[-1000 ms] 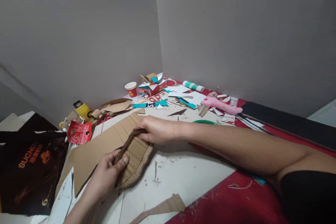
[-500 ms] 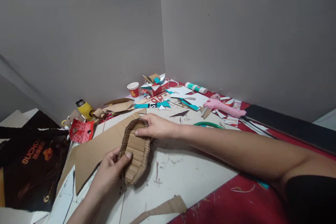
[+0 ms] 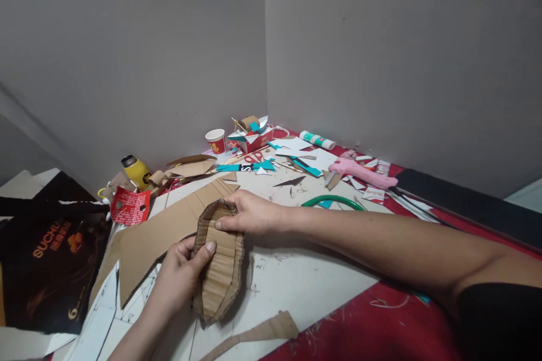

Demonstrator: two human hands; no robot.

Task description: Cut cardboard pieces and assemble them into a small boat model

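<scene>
Between my hands is a small boat-shaped cardboard tray [image 3: 221,271] with low walls, its pointed end tilted toward me. My left hand [image 3: 182,271] grips its left wall, thumb inside and fingers behind. At the far end my right hand [image 3: 245,215] pinches the rim, thumb on the inner floor. The fingers behind the cardboard are hidden. Beneath and beyond it lies a large flat cardboard sheet [image 3: 156,231] with angled cut edges. A torn cardboard strip [image 3: 262,331] rests on the white board near the front.
A pink glue gun [image 3: 359,174] lies right of scattered paper scraps, by a green hoop-like piece [image 3: 334,199]. At the back stand a paper cup [image 3: 215,142] and a yellow bottle [image 3: 136,172]. A red wrapper [image 3: 129,207] and a black printed box [image 3: 51,271] are at left.
The cardboard tray has shifted slightly downward, and its pointed end tips nearer to me. Both hands keep their hold. The view has moved a little, showing more of the green piece.
</scene>
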